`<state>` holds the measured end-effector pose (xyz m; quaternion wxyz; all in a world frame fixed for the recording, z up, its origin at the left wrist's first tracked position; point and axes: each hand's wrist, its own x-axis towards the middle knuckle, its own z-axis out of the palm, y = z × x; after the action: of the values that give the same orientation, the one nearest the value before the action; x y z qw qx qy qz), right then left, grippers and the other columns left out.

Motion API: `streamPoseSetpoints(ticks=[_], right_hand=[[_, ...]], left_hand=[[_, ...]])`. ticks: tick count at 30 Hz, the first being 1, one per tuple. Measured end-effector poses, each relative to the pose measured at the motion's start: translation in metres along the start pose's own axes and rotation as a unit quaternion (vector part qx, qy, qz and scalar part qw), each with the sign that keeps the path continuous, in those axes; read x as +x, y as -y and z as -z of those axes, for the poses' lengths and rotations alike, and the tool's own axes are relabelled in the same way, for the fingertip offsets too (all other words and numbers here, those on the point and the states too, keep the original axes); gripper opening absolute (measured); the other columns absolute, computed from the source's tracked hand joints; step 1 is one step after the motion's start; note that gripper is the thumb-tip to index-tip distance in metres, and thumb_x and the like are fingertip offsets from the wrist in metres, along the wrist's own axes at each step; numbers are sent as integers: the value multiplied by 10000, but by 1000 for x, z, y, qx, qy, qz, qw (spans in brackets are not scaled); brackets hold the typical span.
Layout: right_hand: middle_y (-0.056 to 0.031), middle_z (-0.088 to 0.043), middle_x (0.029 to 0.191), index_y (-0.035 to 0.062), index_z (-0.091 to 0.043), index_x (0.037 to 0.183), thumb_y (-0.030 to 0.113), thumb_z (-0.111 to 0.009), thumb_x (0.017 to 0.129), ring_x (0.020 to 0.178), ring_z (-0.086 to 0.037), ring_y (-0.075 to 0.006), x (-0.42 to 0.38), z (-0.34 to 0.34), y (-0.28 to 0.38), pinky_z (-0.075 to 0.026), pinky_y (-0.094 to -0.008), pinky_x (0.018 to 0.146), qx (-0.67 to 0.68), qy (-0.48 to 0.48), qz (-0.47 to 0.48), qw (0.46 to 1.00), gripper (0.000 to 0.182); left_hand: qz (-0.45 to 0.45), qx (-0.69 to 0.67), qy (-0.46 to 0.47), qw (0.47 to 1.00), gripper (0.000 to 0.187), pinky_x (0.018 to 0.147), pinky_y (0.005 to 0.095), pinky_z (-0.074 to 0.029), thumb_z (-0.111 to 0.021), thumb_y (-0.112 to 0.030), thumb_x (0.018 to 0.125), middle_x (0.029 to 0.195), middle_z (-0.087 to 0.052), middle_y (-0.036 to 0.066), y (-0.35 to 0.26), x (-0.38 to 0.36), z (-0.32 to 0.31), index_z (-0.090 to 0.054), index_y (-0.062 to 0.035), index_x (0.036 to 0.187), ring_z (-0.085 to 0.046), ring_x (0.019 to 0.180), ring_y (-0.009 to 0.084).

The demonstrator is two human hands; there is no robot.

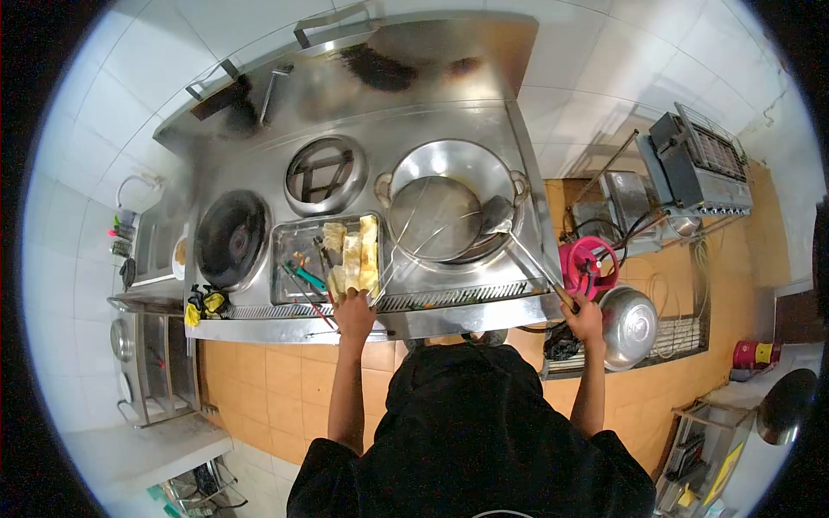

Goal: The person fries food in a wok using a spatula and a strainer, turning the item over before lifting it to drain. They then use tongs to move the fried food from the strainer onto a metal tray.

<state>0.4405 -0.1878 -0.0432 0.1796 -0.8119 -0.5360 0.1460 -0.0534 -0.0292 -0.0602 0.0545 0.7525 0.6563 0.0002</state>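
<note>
My left hand (pixel 353 314) is closed at the front right corner of a metal tray (pixel 274 259). It appears to grip the thin handle of a round mesh strainer (pixel 432 216), though its fingers partly hide the grip. Close to those fingers, long yellow-white food pieces (pixel 352 255) lie in the tray, beside tongs (pixel 324 259) and a green-handled tool (pixel 306 278). The strainer rests over a two-handled wok (pixel 449 155). To the right, my right hand (pixel 583 316) is wrapped round the wooden-ended handle of a wok spatula (pixel 497 213), whose blade sits over the wok.
A dark pan (pixel 231 239) and a bare burner ring (pixel 325 175) occupy the stove's left side. Right of the stove stand a pink bucket (pixel 604 250) and an upturned metal bowl (pixel 630 328). A black-and-yellow cloth (pixel 205 304) lies at the front left edge.
</note>
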Motion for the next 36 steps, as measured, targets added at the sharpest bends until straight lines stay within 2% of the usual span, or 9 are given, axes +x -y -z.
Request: streamPoseSetpoints(ticks=[2,5,8,13,18,28,30,34,36], right_hand=[[-212,-666,800,67,-652,1000,348,-693,826,779,-650,-421,2,-4,-3,-496,-483,677,19,4,7,1000,333],[-197,-665,787,59,-654,977,337,-702,821,773,-655,-406,5,-14,-14,-495,-464,670,34,19,0,999,323],[-191,-662,780,48,-654,959,340,-703,821,766,-654,-398,6,-21,-17,-492,-452,667,43,32,-5,999,327],[-200,-656,785,41,-657,970,380,-685,838,783,-649,-402,7,-28,-15,-492,-444,683,64,35,2,997,365],[-217,-654,795,44,-658,1008,499,-635,855,801,-645,-418,5,-30,-13,-488,-473,704,0,47,-24,999,481],[-240,-658,838,57,-639,1027,550,-608,863,845,-637,-444,0,-47,-30,-485,-498,745,-10,59,-48,997,521],[-243,-665,884,54,-613,1061,499,-619,876,881,-630,-458,-4,-48,-25,-478,-520,757,1,23,-38,999,482],[-233,-651,986,56,-602,1066,438,-645,872,965,-603,-440,-6,-50,-23,-467,-521,843,23,36,-69,997,430],[-194,-609,1010,59,-587,1034,352,-680,853,1002,-562,-420,-8,-60,-29,-445,-504,878,-50,-59,31,997,356]], left_hand=[[3,6,40,999,336,912,496,-467,-741,-237,750,1037,-640,99,-1,-1,-7,-686,-128,1063,-604,1078,329],[-15,48,28,998,412,881,522,-451,-774,-317,736,1033,-650,101,-3,-4,-15,-664,-140,1091,-626,1019,326],[-17,46,31,998,412,887,541,-440,-767,-325,737,1039,-651,98,-3,-6,-19,-665,-143,1092,-624,1026,324],[-9,59,47,997,392,886,550,-443,-755,-302,742,1047,-651,98,-7,-5,-18,-665,-135,1085,-615,1051,319],[-3,81,56,995,399,886,555,-449,-750,-283,740,1043,-650,102,-6,-4,-27,-656,-125,1094,-609,1065,324],[0,84,42,996,414,908,569,-446,-766,-264,719,1046,-646,101,0,-4,-44,-619,-114,1076,-602,1073,344],[3,91,43,995,426,910,571,-445,-771,-262,714,1046,-645,102,0,-6,-43,-615,-115,1083,-601,1075,346],[3,67,37,997,438,923,580,-438,-776,-251,710,1063,-640,104,-3,-11,-35,-608,-126,1095,-599,1079,348],[5,52,36,998,441,928,582,-436,-777,-247,710,1068,-639,104,-3,-13,-35,-605,-128,1099,-598,1080,347]])
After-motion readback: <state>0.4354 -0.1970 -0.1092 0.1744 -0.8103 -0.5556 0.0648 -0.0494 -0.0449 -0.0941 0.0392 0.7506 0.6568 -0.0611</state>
